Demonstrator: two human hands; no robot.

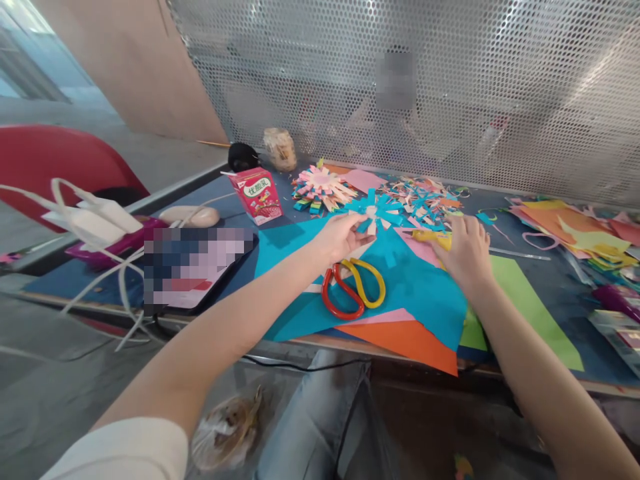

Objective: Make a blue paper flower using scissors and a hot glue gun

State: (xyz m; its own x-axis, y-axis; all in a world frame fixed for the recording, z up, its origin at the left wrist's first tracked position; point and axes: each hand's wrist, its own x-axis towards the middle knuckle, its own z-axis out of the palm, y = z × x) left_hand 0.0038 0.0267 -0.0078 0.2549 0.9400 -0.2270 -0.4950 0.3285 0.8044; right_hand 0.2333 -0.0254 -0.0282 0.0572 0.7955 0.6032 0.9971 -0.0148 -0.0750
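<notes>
The left hand (343, 233) reaches out to the blue paper flower (376, 212), which sits near the middle of the table (555, 273), at the far edge of the big blue sheet (415, 287). The thumb and fingers come together on the near edge of the flower, like a small pinch. It looks closed on a paper strip, maybe to keep the flower from sliding. The right hand (464, 255) lies palm down, just to the right. Its fingers are spread and loose, not wrapped around anything. They rest on a yellow piece (429, 235) and a pink paper (419, 248). I think the flat hand is pressing them down so they stay put. The scissors (353, 291), with one red and one yellow handle, lie on the blue sheet between the two arms, close by and easy to grab. No hand touches them. An orange sheet (406, 337) and a green sheet (526, 308) poke out from under the blue one. A pink and yellow paper flower (323, 187) and a red milk carton (257, 193) stand farther back, out of the way.
</notes>
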